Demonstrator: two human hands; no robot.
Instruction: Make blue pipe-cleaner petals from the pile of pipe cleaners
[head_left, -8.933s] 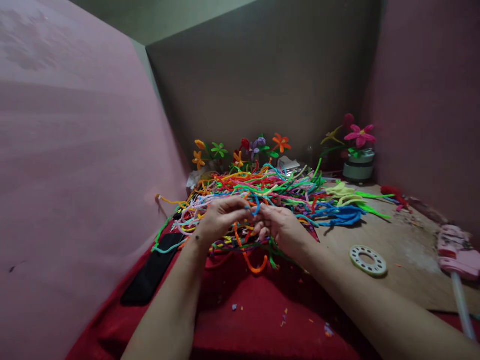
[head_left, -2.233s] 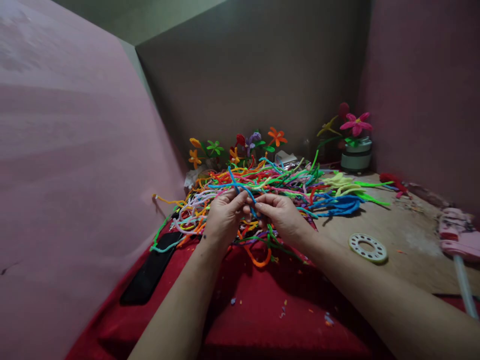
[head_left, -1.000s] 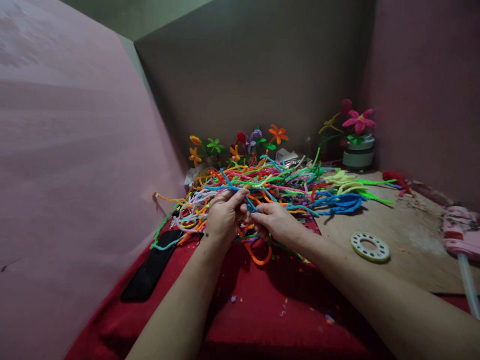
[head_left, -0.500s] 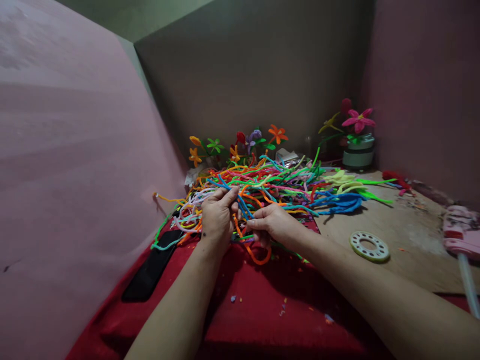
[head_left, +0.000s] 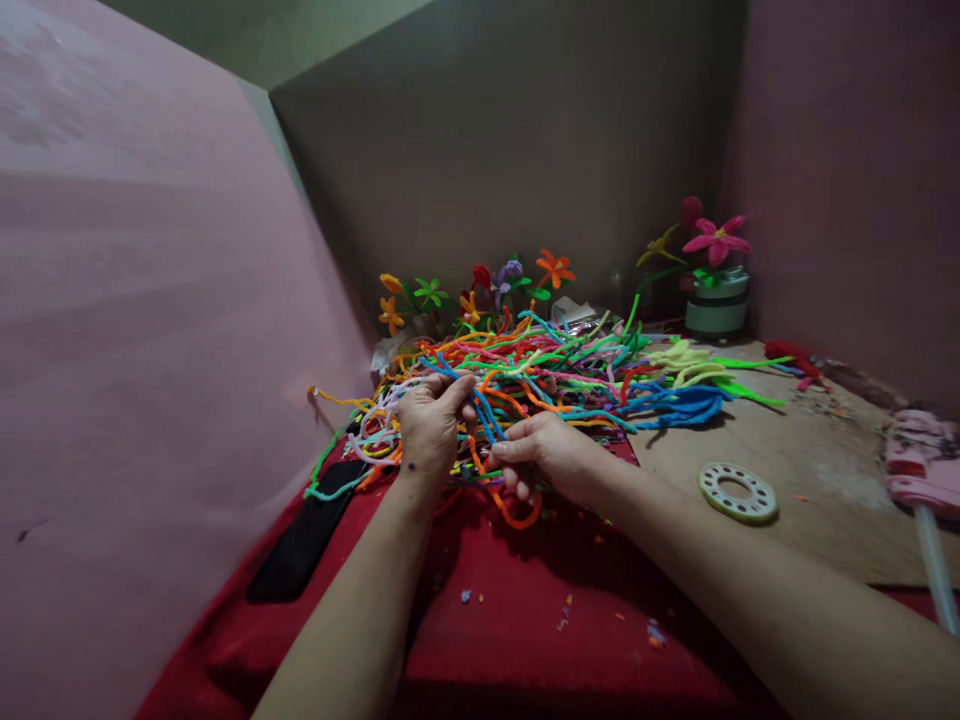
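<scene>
A tangled heap of coloured pipe cleaners [head_left: 555,375] lies across the red cloth [head_left: 517,620] and the wooden board [head_left: 810,480]. My left hand [head_left: 429,425] pinches a blue pipe cleaner [head_left: 484,412] at its upper end, fingers closed. My right hand [head_left: 544,458] pinches the same blue strand lower down, near the front edge of the heap. An orange loop [head_left: 517,515] lies just below my right hand.
Pipe-cleaner flowers [head_left: 480,290] stand at the back, with a potted pink flower [head_left: 712,280] at the back right. A white ring-shaped disc [head_left: 736,492] lies on the board. A pink glue gun [head_left: 919,470] is at the right edge, a black phone [head_left: 300,545] at the left.
Both hands have drawn the blue pipe cleaner out of the heap, and my right hand has slid lower along it toward me.
</scene>
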